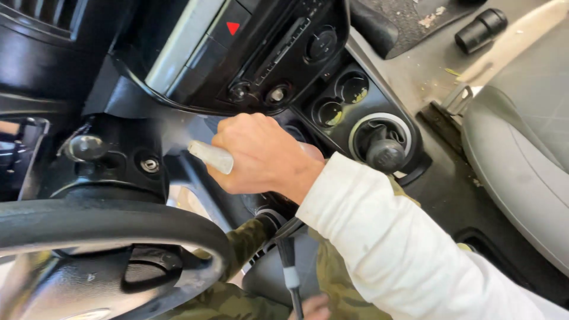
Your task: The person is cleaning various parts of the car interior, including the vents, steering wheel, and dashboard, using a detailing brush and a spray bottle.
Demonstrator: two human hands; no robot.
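A: Car cabin, seen from the driver's place. Largest: black dashboard (195,53) with its centre console (278,47), dials, and a red triangle button (233,28).

B: Next down?

A: Grey passenger seat (521,154) at right; black steering wheel (112,237) low at left, ignition lock (150,165) on the column just above.

B: And the hands?

A: Right hand (261,157), white sleeve, fist closed over a pale, whitish piece (211,156), cloth or handle, can't tell which. Only its end showing, poking out leftward from the fist, held just under the console edge, between steering column and gear lever (385,153).

B: Left hand?

A: Left hand (311,308) barely in view at the bottom edge, touching a dark cord or hose (288,261) with a light band. Grip there: can't tell, mostly cut off.

B: Smaller bits?

A: Black cylinder (481,28) lying on the far floor; yellowish crumbs (453,72) scattered on the floor and in the round console recesses (341,98).
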